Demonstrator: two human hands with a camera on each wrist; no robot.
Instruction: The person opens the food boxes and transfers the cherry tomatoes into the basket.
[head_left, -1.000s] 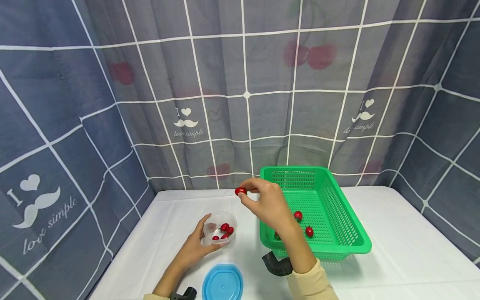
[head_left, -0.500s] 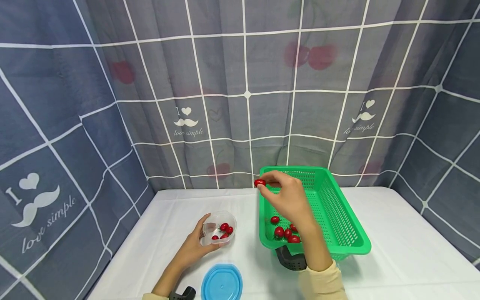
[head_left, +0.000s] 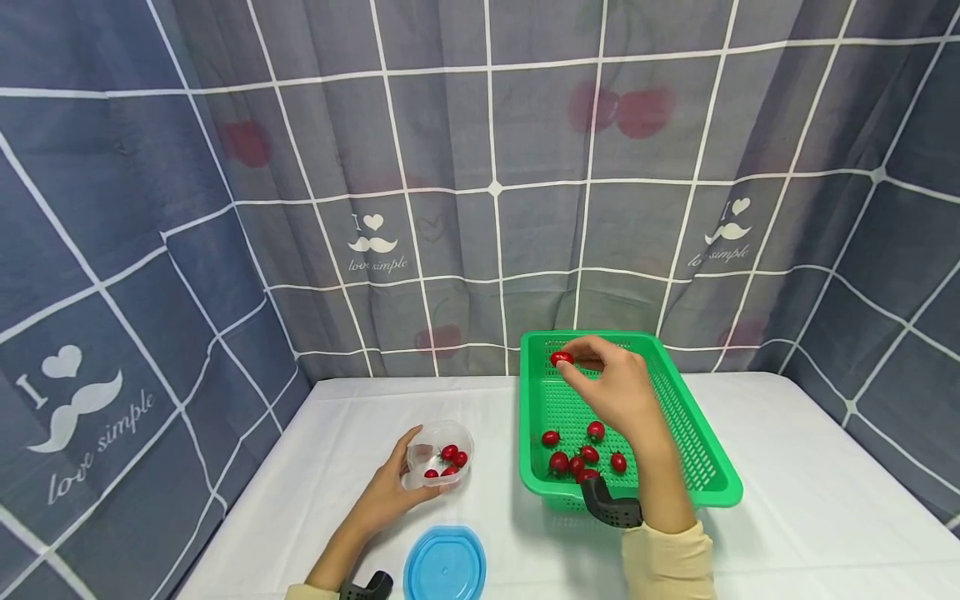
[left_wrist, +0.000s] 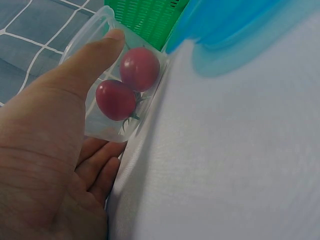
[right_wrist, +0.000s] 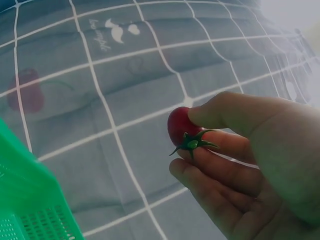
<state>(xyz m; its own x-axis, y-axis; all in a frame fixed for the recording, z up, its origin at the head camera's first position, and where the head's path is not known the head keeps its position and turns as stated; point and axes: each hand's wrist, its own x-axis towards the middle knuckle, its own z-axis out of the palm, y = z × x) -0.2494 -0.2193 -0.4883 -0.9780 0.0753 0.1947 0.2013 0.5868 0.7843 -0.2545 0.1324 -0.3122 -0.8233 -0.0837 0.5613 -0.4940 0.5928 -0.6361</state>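
Note:
My right hand (head_left: 617, 387) pinches a cherry tomato (right_wrist: 179, 126) between thumb and fingers, above the far left part of the green basket (head_left: 693, 417). In the right wrist view a green leafy stem top shows on that tomato. Several more cherry tomatoes (head_left: 558, 463) lie in the basket's near left part, some close to the right wrist strap. My left hand (head_left: 397, 481) grips a small clear plastic container (head_left: 444, 431) from its left side, thumb at the near side. Several cherry tomatoes (left_wrist: 140, 69) sit inside it, seen through the wall in the left wrist view.
A round blue lid (head_left: 446, 564) lies on the white tablecloth (head_left: 352, 417) in front of the container. Behind the table hangs a grey-blue checked curtain (head_left: 450, 233), which also runs along both sides.
My right hand has moved right with the pinched cherry tomato, from beside the basket's left rim to over the basket. The left hand and container have stayed in place.

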